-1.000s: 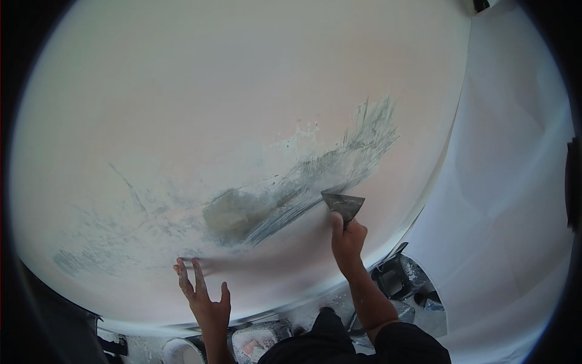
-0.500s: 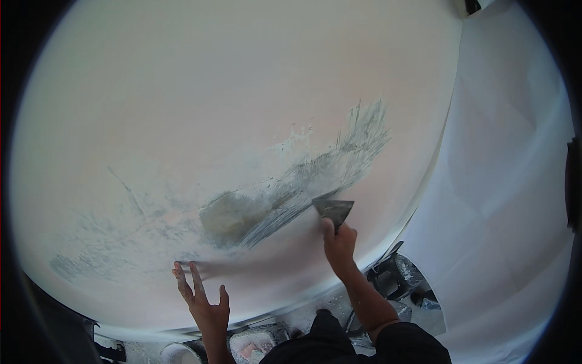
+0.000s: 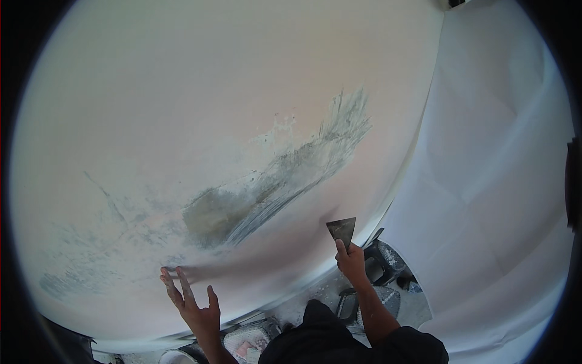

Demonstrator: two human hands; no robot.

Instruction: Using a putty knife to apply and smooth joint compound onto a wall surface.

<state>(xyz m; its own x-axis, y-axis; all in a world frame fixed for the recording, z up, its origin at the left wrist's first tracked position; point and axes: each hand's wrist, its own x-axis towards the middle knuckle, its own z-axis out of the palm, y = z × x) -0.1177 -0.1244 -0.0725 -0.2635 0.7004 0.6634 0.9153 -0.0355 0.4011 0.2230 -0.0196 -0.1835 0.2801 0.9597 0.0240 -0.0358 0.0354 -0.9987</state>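
A large pale, curved surface (image 3: 182, 79) spreads before me, pinkish white. Across its middle runs a streaked grey patch (image 3: 291, 176), with a brownish smear (image 3: 212, 215) at its left end. Fainter grey marks (image 3: 79, 273) lie further left. My right hand (image 3: 350, 262) grips a putty knife (image 3: 342, 228) by its handle. The triangular metal blade points up and stands apart from the patch, below its right part. Two fingertips of my left hand (image 3: 193, 306) rest against the surface below the patch, its fingers spread and holding nothing.
White sheeting (image 3: 485, 182) hangs on the right. Below the surface's lower edge stand dark, white-spattered chairs or stools (image 3: 383, 261) and a white bucket (image 3: 176, 357). A pinkish block (image 3: 245, 350) lies on a spattered thing near my left forearm.
The putty knife has come off the grey patch and moved down and slightly right with my right hand. My left fingertips stay on the surface. The whole view has shifted a little.
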